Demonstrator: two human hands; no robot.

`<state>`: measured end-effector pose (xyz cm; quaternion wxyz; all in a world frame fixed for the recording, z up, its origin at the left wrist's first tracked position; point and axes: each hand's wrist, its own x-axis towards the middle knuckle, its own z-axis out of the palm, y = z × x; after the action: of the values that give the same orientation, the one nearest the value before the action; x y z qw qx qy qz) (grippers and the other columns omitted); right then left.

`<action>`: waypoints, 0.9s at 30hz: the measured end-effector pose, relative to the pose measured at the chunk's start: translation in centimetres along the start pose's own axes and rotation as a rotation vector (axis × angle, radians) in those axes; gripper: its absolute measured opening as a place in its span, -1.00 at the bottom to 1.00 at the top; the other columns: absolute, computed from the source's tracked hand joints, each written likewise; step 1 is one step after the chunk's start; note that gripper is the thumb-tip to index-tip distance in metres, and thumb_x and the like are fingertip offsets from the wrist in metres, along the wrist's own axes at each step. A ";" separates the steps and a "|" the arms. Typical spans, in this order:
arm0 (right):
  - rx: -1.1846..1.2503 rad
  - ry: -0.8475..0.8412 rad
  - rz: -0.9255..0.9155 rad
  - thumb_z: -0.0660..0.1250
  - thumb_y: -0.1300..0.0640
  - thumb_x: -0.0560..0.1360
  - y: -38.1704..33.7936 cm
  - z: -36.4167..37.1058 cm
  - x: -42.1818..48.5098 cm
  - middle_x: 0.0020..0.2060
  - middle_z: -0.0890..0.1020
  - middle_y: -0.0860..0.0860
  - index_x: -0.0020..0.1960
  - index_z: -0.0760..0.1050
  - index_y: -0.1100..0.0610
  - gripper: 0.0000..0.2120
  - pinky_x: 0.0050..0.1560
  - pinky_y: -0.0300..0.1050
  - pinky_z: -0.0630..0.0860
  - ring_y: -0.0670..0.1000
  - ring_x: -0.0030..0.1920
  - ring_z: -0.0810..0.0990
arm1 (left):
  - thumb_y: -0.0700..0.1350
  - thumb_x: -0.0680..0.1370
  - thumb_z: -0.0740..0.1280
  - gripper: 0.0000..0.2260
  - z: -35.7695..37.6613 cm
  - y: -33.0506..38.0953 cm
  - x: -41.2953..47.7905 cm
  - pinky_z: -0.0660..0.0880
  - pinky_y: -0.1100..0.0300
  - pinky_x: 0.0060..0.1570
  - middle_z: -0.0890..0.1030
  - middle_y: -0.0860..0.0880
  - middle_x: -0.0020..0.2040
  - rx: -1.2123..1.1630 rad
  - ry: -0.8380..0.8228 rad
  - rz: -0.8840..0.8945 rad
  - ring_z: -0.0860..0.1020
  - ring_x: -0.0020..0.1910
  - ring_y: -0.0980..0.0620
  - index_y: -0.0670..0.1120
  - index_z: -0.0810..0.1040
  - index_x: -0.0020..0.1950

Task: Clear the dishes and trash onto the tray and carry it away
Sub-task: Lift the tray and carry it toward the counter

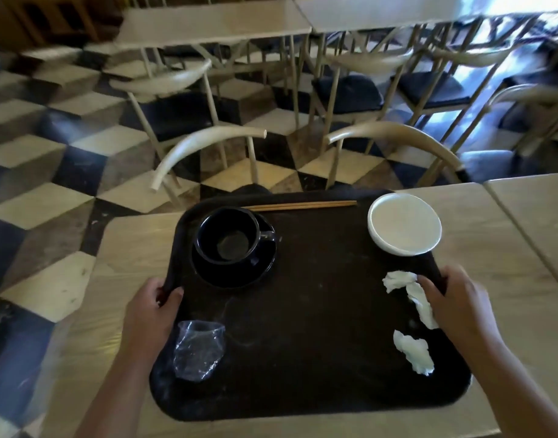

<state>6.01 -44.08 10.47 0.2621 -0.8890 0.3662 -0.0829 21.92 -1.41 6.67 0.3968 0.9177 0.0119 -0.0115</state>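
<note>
Left hand [151,306] is gripping the left rim of the dark tray [303,311]; right hand [454,298] is clasping the right rim. The tray is resting on the wooden table [113,248]. The black cup [227,235] and white bowl [404,227] are sitting beyond the grip line, so weight is probably pulling forward.

Matt dark tray [318,295], glossy black cup [228,237]

Pale wood surface [492,263]; beyond it, curved-back chairs [208,143] on a cube-patterned tile floor [50,172] — black, cream, brown; more pale tables [214,23] farther back.
</note>
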 end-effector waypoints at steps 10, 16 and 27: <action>-0.008 0.059 -0.143 0.36 0.06 0.53 -4.6 -5.0 -0.8 -0.45 0.51 0.09 -0.30 0.33 0.15 -0.67 -0.46 -0.10 0.27 0.07 -0.42 0.47 | -0.12 0.53 0.38 -0.87 -7.3 4.1 -3.0 0.35 0.11 -0.37 0.55 -0.06 -0.32 0.009 0.145 0.032 0.51 -0.33 -0.02 -0.09 0.49 -0.19; 0.007 -0.029 -0.291 0.37 0.08 0.53 -6.2 -5.3 -1.3 -0.43 0.52 0.06 -0.28 0.36 0.15 -0.71 -0.45 -0.12 0.26 0.02 -0.40 0.46 | -0.10 0.53 0.39 -0.86 -10.0 2.9 -8.8 0.33 0.10 -0.36 0.57 -0.09 -0.31 0.022 0.278 -0.122 0.53 -0.31 -0.07 -0.08 0.50 -0.19; 0.043 -0.345 -0.623 0.35 0.08 0.55 -11.3 -2.7 -5.7 -0.34 0.58 0.07 -0.18 0.40 0.12 -0.80 -0.42 -0.08 0.40 0.04 -0.34 0.54 | -0.13 0.53 0.39 -0.89 -14.5 -0.7 -28.5 0.47 -0.03 -0.21 0.62 -0.03 -0.25 0.035 0.577 -0.458 0.58 -0.23 -0.11 -0.05 0.49 -0.17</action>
<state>7.85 -34.49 18.95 0.3010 -0.9531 0.0260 -0.0150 -6.44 9.31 16.94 0.3483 0.8634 0.3285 0.1591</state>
